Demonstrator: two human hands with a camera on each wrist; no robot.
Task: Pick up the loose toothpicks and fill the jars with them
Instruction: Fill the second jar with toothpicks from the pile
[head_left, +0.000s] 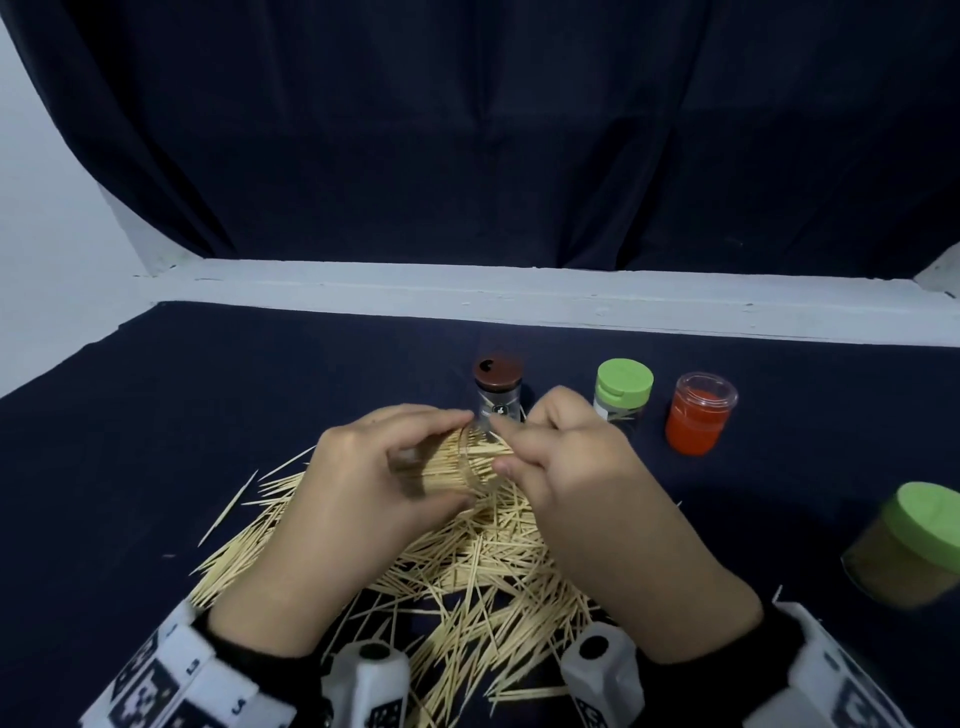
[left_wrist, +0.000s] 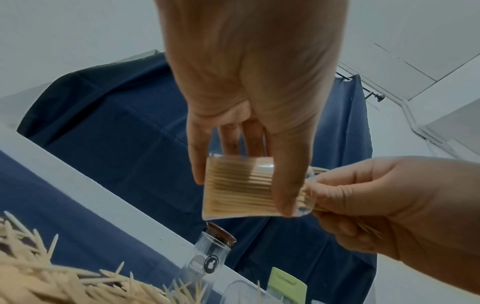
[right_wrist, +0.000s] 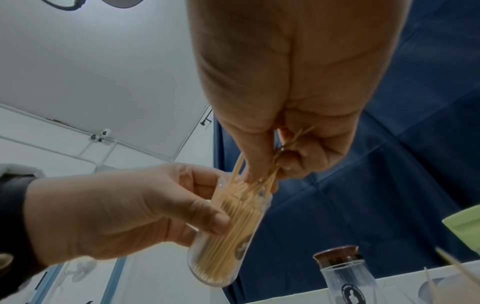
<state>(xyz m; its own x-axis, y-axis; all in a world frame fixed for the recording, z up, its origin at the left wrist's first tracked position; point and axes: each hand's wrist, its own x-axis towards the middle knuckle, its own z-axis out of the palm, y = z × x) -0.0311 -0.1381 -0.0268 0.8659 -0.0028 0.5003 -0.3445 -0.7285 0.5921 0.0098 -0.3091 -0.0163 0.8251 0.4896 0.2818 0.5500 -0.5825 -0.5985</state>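
The left hand (head_left: 358, 483) grasps a clear jar (left_wrist: 241, 188) on its side, packed with toothpicks; the right hand (head_left: 576, 467) pinches a small bunch (right_wrist: 255, 174) at its mouth, plain only in the wrist views; the head view alone shows the loose pile (head_left: 467, 571) on the dark-clothed counter (head_left: 156, 441), then brown-lidded (head_left: 497, 389), green-lidded (head_left: 622, 395) and red (head_left: 698, 413) jars; curtain (head_left: 467, 130) behind.

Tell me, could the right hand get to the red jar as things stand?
Probably not yet: the right hand is pinching toothpicks into the clear jar. The path to the red jar looks free otherwise.
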